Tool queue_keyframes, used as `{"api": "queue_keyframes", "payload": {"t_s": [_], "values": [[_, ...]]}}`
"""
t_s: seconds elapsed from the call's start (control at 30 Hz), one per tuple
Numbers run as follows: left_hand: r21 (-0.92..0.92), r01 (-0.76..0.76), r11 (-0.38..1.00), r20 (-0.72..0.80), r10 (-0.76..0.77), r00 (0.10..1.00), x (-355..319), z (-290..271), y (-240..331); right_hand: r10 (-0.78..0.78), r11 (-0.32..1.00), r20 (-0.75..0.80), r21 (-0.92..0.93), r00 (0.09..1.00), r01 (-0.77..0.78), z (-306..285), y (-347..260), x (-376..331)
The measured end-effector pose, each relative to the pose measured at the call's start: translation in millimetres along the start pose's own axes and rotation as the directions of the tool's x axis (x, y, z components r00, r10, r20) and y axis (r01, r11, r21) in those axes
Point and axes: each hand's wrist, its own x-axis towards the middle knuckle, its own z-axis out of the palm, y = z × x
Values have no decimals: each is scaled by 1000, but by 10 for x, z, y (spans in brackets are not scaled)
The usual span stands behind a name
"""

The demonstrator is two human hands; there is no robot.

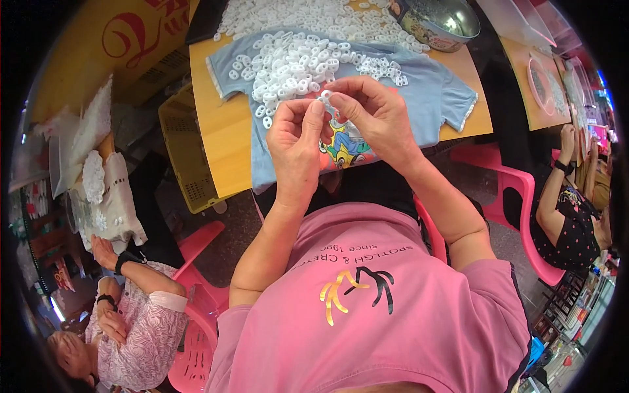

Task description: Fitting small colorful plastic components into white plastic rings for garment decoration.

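Between my two hands is a small white plastic piece with holes (325, 96), pinched at the fingertips. My left hand (296, 144) is closed, thumb and forefinger meeting at the piece. From the other side my right hand (377, 118) also pinches it; the fingers partly cover it. Just beyond them, a heap of similar white two-holed oval pieces (295, 62) lies on a light blue T-shirt (429, 92) spread over the table. A smaller group of these pieces (383, 69) sits to the right of the heap. A colourful cartoon print (344, 147) shows on the shirt below my hands.
The wooden table (219, 144) holds a wide spread of white pieces (314, 18) at its far side and a round metal tin (442, 26). A yellow crate (190, 157) stands to the left. Pink chairs (517, 183) and seated people flank me on both sides.
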Motion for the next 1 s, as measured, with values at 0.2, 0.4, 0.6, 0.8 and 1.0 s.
{"api": "queue_keyframes", "payload": {"t_s": [0.2, 0.4, 0.6, 0.8, 1.0], "values": [[-35, -15, 999, -28, 14, 1000, -41, 76, -11, -17, 999, -83, 46, 996, 21, 71, 5, -38], [-30, -108, 994, -59, 106, 993, -51, 133, -96, -51, 994, -155, 85, 987, 65, 181, 32, -88], [61, -169, 984, -28, 171, 985, -47, 51, -129, 65, 978, -101, 205, 993, -43, 156, 57, -47], [298, -424, 855, 239, 363, 900, 12, -147, -68, 156, 881, 122, 431, 980, -194, 142, -2, -90], [58, -366, 929, 261, 340, 903, -89, -180, -133, 205, 754, 207, 590, 957, -289, 287, -42, -192]]}}
